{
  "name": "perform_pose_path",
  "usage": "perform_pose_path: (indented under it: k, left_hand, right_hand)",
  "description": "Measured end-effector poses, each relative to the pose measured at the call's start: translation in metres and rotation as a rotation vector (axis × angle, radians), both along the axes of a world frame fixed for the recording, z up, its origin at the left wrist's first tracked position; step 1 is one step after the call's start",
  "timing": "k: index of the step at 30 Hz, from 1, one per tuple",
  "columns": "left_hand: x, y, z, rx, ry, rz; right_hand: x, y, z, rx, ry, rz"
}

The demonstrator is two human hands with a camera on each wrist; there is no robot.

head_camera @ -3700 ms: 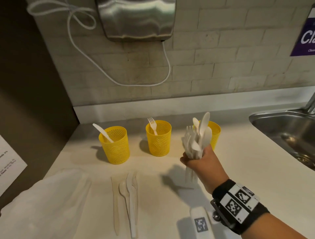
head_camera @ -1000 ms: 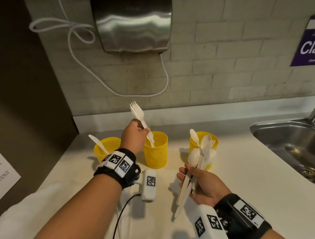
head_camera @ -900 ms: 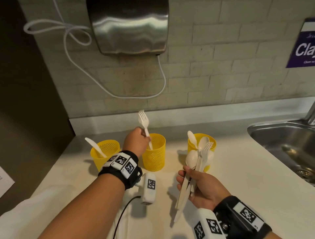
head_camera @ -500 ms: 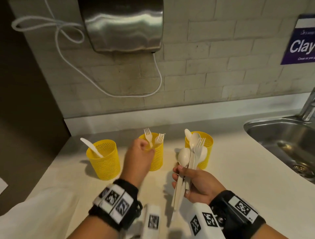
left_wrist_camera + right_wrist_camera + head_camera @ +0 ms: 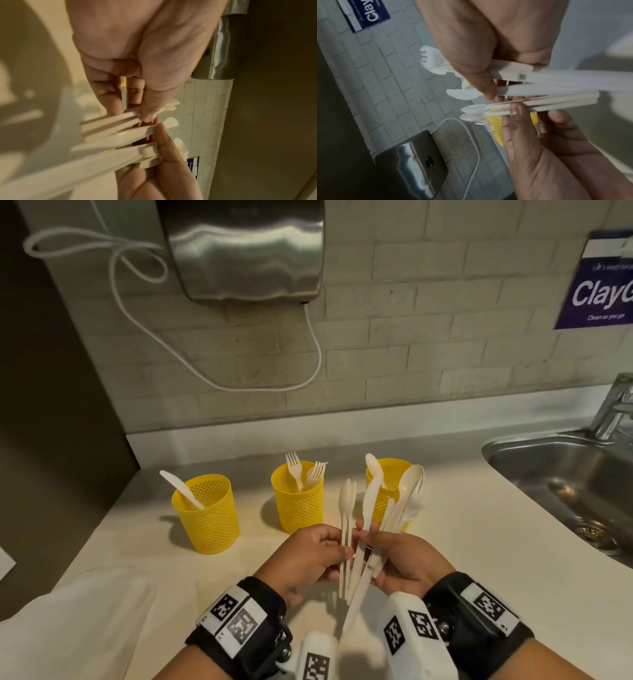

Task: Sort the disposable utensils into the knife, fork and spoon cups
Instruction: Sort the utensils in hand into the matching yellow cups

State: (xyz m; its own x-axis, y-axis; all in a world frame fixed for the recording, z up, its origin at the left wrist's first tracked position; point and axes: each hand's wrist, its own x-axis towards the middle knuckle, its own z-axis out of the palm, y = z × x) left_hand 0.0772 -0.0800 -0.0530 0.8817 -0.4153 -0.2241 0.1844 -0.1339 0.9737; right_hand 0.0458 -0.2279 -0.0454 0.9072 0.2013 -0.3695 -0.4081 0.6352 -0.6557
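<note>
Head view: left hand point(image 5: 310, 556) pinches two white plastic spoons point(image 5: 346, 501) from the mixed cutlery bundle point(image 5: 387, 508) gripped by right hand point(image 5: 406, 563). Next: deposit in yellow mesh spoon cup point(image 5: 394, 474) at 1 o'clock.

Three cups stand in a row toward the counter's point(image 5: 479, 559) back edge: the left cup point(image 5: 207, 513) holds a knife point(image 5: 180, 487), the middle cup point(image 5: 298, 501) two forks point(image 5: 303, 474), the right cup point(image 5: 388, 491) a spoon point(image 5: 374, 467) (partly hidden behind held utensils point(image 5: 370, 508)). A sink point(image 5: 565, 467) sits in the counter's right side. A cloth point(image 5: 78, 621) lies at the front left corner.
</note>
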Motion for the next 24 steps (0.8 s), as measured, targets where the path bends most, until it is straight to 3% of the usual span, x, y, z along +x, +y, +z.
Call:
perform_pose_path:
  k: [6,13,18,24]
  left_hand:
    - [0.002,-0.01,0.012,-0.007,-0.053,0.023]
    - [0.056,-0.064,0.075,-0.081,-0.404,0.205]
    - [0.084,-0.113,0.057,0.19,-0.402,0.113]
    - [0.091,-0.113,0.045,0.393,-0.448,0.058]
  right_hand:
    - [-0.002,-0.012,-0.007,-0.112,0.052,-0.232]
    - [-0.018,-0.047,-0.01,-0.102,0.073,-0.38]
    - [-0.031,-0.061,-0.008,-0.107,0.073,-0.38]
    - [-0.034,-0.071,-0.003,-0.097,0.03,-0.372]
